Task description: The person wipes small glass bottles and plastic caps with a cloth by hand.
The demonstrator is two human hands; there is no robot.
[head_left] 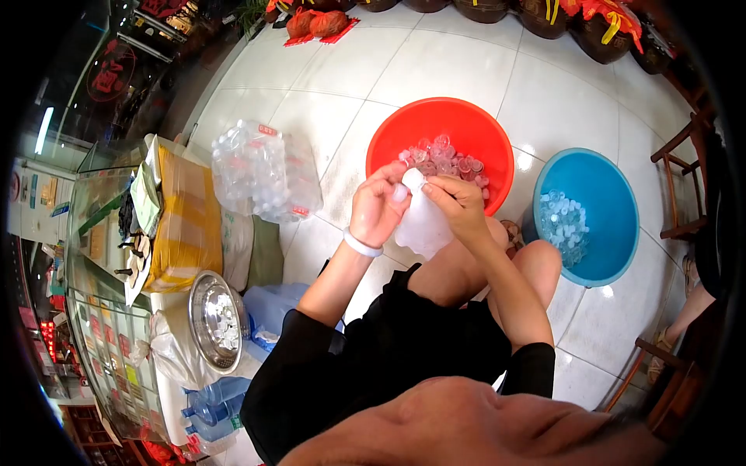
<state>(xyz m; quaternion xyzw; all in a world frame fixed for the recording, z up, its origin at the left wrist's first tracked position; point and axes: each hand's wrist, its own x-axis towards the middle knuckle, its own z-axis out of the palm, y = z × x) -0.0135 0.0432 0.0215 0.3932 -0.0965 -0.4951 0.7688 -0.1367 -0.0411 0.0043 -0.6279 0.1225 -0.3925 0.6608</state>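
In front of the red tub, my right hand (458, 203) pinches a white cloth (423, 225) that hangs down below the fingers. A small rounded white end of the cloth stands up between my two hands. On its left, my left hand (378, 203) has its fingers curled around a small, clear, whitish piece (399, 193). The red tub (497, 132) holds many small clear pieces (441, 155). A blue tub (618, 194) to the right holds more small clear and white pieces (566, 221).
A steel bowl (200, 311) of small white pieces stands at the left, near blue water jugs (210, 412). Wrapped plastic bottles (252, 171) lie beside a yellow-taped box (183, 221). Dark jars (598, 39) line the back. Another person's leg (688, 314) shows beside wooden stools at the right.
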